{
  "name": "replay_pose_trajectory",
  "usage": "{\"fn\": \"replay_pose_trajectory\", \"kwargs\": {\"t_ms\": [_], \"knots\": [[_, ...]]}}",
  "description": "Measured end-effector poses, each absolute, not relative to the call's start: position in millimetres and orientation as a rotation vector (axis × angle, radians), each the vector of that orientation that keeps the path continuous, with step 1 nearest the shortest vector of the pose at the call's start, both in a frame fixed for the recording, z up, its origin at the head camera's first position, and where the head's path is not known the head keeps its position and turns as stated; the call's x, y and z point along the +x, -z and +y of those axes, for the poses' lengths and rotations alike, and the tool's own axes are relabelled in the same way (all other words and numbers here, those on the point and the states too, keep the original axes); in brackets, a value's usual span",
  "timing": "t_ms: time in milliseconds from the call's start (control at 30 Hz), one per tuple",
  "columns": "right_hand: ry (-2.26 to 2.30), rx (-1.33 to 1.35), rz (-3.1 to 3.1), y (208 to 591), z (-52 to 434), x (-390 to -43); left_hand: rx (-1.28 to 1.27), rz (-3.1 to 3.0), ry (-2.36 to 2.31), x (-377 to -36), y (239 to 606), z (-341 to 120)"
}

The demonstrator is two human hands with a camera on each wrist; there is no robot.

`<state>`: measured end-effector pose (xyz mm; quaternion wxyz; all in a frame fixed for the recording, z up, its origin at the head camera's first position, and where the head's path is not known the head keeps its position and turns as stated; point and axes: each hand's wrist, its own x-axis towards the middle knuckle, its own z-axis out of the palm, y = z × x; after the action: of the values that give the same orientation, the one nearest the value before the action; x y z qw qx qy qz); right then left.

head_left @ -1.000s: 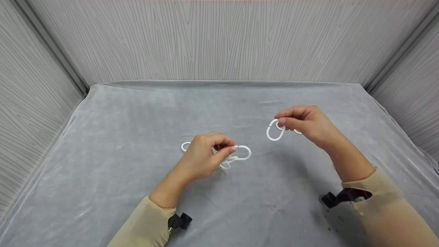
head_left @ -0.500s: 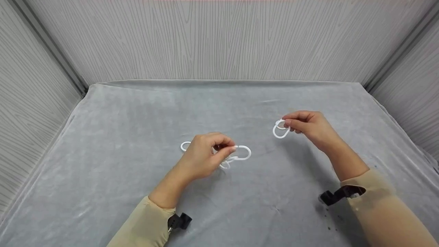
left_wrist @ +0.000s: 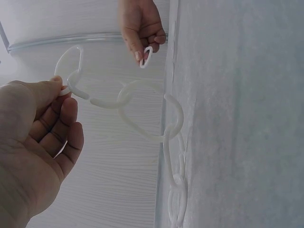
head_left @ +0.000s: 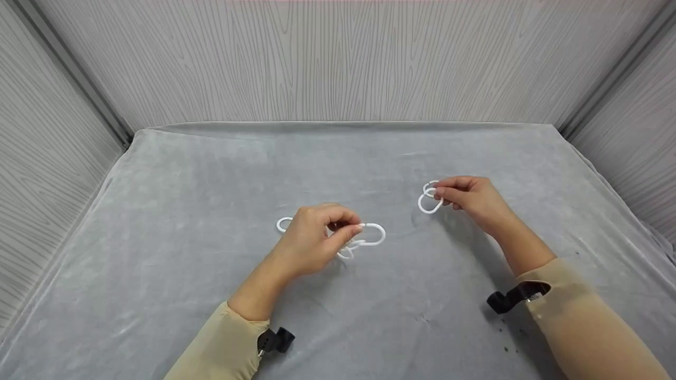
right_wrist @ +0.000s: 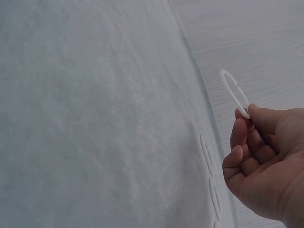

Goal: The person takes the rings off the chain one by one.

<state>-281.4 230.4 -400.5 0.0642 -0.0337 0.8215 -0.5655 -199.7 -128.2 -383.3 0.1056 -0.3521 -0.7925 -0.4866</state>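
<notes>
Now | left hand (head_left: 311,240) pinches chain (head_left: 369,235) | right hand (head_left: 472,198) pinches link (head_left: 429,200)

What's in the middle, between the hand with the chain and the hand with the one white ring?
Nothing but bare grey cloth. The head view shows the left hand pinching the chain and the right hand pinching the ring, well apart.

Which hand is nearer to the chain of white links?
Left. The left hand pinches the chain of white links; the right hand is off to its right, holding a separate white link.
</notes>
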Motion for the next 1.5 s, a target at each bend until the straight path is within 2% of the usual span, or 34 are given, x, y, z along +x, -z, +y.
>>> {"fn": "replay_pose_trajectory", "kwargs": {"t_ms": [533, 1500], "knots": [[1.588, -0.024, 2.554, 416.9, 222.5, -286.9, -1.039, -2.324, 1.426, -200.1, 384.1, -129.3], [1.501, -0.119, 2.614, 420.3, 218.6, -288.5, -1.035, -2.325, 1.424, -200.2, 383.4, -128.8]]}}
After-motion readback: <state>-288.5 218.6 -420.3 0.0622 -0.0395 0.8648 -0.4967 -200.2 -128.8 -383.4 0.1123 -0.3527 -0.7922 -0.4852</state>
